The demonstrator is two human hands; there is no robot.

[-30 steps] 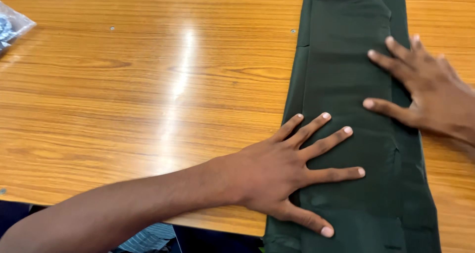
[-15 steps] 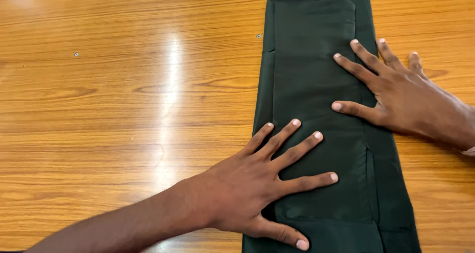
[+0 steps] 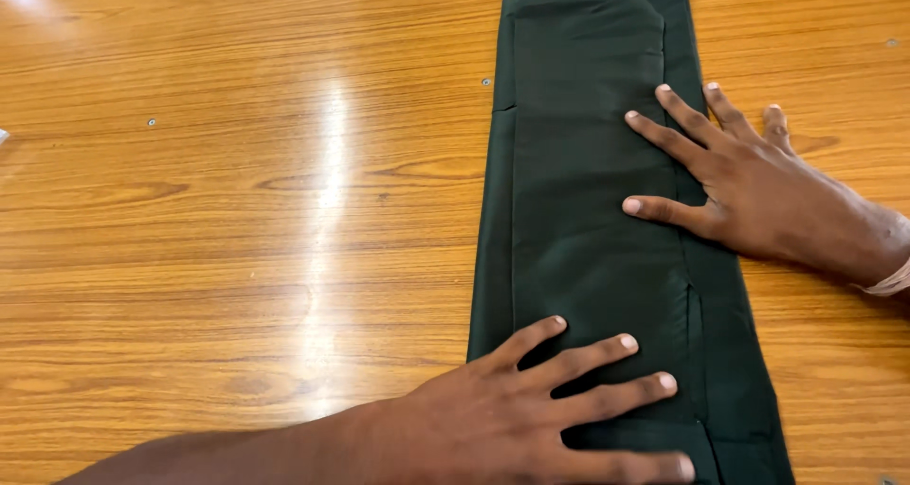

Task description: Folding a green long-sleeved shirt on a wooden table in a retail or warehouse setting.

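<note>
Dark green folded cloth [image 3: 588,210] lying lengthwise on wooden table [image 3: 237,210], right of centre, running off top and bottom of view. Left hand [image 3: 512,419] flat on near end, fingers spread, palm down. Right hand [image 3: 749,186] flat on right edge, fingers spread. Best pressing evenly with palms, sweeping outward along the length, keeping folded edges aligned, no bunching at the seam.

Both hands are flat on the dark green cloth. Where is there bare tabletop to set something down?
Widest free patch: wooden table left of the dark green cloth, above the left hand and forearm. A narrower bare strip lies right of the cloth, above the right hand. The cloth strip itself is crowded, with both hands spread on it.
</note>
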